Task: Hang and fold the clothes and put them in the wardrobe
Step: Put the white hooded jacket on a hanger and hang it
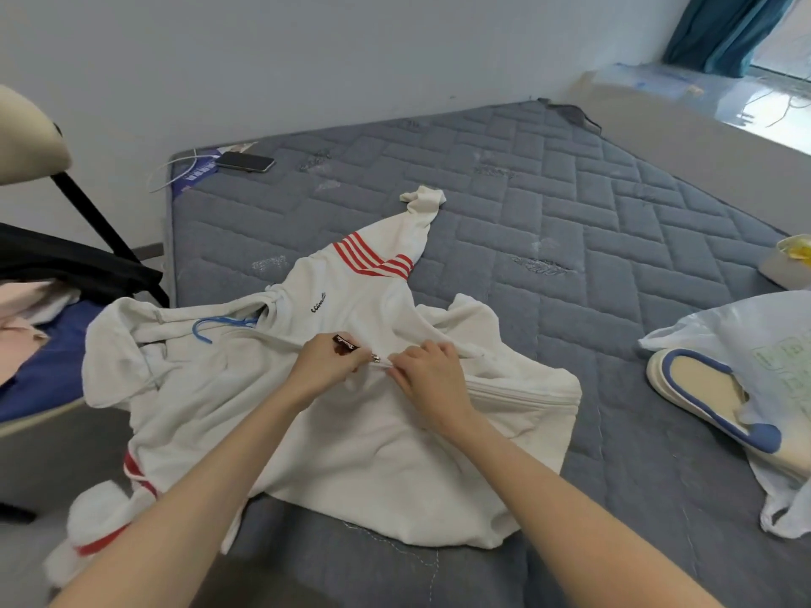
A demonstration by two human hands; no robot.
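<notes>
Your white hoodie (pixel 351 441) lies flat on the grey mattress (pixel 570 239), near-left part of it, hood to the left and hem to the right. Its far sleeve, with red stripes, runs out toward the far side. Its near sleeve hangs off the near-left edge.

A blue hanger (pixel 219 326) is inside the neck opening, with the hook sticking out left over the hood.

Your left hand (pixel 327 364) is mid-chest on the hoodie, fingers curled, thumb and fingertips pinching the metal zipper pull (pixel 375 357). A dark tag (pixel 344 342) shows just above the knuckles.

Your right hand (pixel 428 373) is just right of the pull, nearly touching the left hand. Its fingers are bent down and pinch the hoodie's front edge along the zipper. The zipper track (pixel 522 394) looks closed from the right hand out to the hem. Left of the pull I can't tell.

Other items:
- phone (pixel 245 161) with a white cable (pixel 169 173), far-left corner of the mattress
- plastic bag (pixel 746 326) at the right edge, with a blue-trimmed shoe (pixel 702 397) lying sole-up against it
- chair (pixel 87 212) with dark fabric on it, left of the mattress
- teal curtain (pixel 724 32), far right
</notes>
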